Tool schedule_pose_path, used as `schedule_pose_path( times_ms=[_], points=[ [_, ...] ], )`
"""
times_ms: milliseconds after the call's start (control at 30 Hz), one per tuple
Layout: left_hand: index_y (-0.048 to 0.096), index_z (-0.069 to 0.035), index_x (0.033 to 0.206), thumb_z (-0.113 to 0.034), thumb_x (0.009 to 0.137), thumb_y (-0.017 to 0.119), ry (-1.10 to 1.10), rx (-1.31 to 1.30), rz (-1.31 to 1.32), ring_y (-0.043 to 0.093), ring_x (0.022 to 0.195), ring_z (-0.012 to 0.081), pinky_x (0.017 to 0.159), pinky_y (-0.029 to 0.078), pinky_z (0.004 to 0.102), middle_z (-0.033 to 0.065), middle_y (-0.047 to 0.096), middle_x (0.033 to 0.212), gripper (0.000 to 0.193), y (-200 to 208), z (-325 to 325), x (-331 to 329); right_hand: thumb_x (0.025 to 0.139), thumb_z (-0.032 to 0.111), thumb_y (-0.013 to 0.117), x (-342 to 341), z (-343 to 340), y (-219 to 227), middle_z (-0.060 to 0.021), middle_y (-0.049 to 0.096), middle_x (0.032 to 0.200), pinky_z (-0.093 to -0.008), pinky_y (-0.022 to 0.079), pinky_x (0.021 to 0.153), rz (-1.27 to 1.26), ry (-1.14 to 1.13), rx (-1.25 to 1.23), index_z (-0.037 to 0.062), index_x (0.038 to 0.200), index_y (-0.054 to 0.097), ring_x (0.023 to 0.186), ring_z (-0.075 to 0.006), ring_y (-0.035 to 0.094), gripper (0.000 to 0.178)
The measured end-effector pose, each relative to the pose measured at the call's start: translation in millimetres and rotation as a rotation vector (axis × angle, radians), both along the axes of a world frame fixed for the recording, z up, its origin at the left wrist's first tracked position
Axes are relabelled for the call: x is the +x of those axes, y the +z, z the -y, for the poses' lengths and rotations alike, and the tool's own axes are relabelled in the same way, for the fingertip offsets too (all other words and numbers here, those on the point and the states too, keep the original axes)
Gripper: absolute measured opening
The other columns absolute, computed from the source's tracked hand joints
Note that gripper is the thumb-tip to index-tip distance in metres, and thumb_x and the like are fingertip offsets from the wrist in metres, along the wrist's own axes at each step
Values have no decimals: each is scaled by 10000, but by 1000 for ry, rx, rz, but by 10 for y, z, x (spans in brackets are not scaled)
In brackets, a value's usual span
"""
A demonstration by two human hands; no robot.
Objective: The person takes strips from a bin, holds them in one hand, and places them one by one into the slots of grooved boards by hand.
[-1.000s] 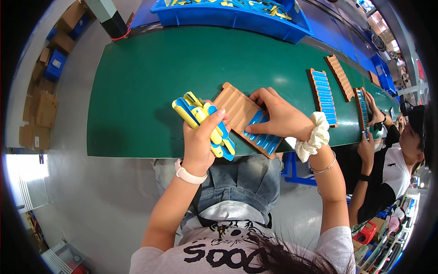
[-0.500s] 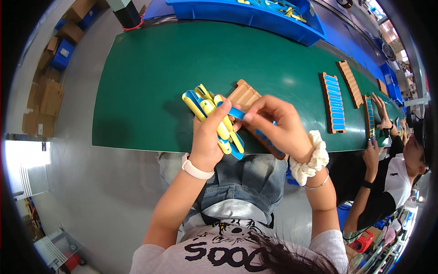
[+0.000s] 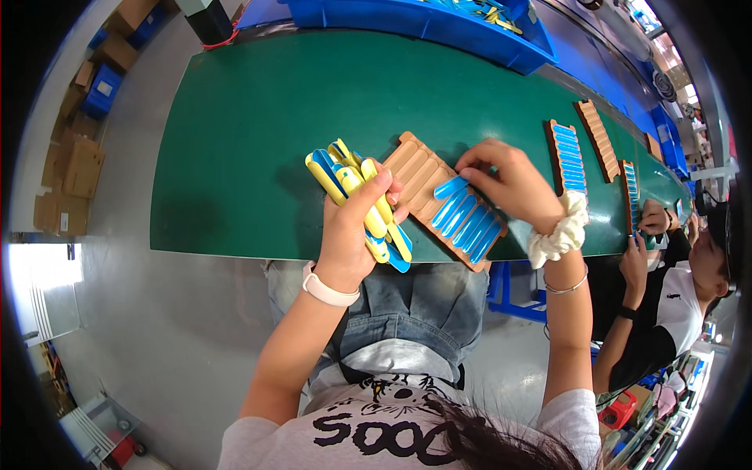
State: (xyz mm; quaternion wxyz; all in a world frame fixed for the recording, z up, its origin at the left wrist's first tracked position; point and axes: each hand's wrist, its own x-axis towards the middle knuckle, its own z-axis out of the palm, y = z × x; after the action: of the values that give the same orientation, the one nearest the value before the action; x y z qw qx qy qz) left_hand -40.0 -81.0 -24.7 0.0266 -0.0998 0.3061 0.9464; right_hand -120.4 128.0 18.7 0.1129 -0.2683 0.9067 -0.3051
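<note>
My left hand [image 3: 352, 227] is closed around a bunch of long, rounded yellow-and-blue pieces [image 3: 350, 178] that point in different directions. Beside it on the green table lies a brown grooved tray [image 3: 413, 168], set at a slant. Several blue strips [image 3: 468, 227] lie in the grooves at its near end, while the far grooves are bare. Over the tray, my right hand [image 3: 509, 182] pinches one end of another blue strip [image 3: 450, 187] between thumb and fingers. That strip is at the groove beyond the filled ones; whether it touches the groove I cannot tell.
A large blue bin [image 3: 423, 25] of similar pieces stands at the table's back. To the right lie a filled grooved tray [image 3: 569, 157] and a bare one [image 3: 598, 141]. Further right, a co-worker's hands [image 3: 652, 219] are at another filled tray [image 3: 630, 192].
My right hand has moved right, away from the left hand, bringing the blue strip over the tray. The filled grooves now show. My left hand stays nearly in place with its bunch.
</note>
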Motion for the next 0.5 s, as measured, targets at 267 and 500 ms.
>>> schedule_pose_path(
  times_ms=[267, 500],
  points=[
    [515, -90, 919, -101, 839, 639, -14, 50, 4, 514, 703, 112, 567, 429, 290, 42, 544, 775, 148, -25, -3, 16, 796, 133, 690, 151, 124, -98, -146, 620, 900, -330, 504, 705, 53, -84, -115, -20, 1001, 605, 769, -224, 610, 269],
    [501, -70, 946, -35, 818, 624, -38, -113, -37, 520, 678, 121, 557, 433, 290, 37, 524, 763, 181, 37, -66, 20, 828, 115, 656, 173, 290, 98, -123, 634, 875, -317, 482, 695, -211, -162, -240, -14, 968, 623, 780, -220, 602, 194]
  ],
)
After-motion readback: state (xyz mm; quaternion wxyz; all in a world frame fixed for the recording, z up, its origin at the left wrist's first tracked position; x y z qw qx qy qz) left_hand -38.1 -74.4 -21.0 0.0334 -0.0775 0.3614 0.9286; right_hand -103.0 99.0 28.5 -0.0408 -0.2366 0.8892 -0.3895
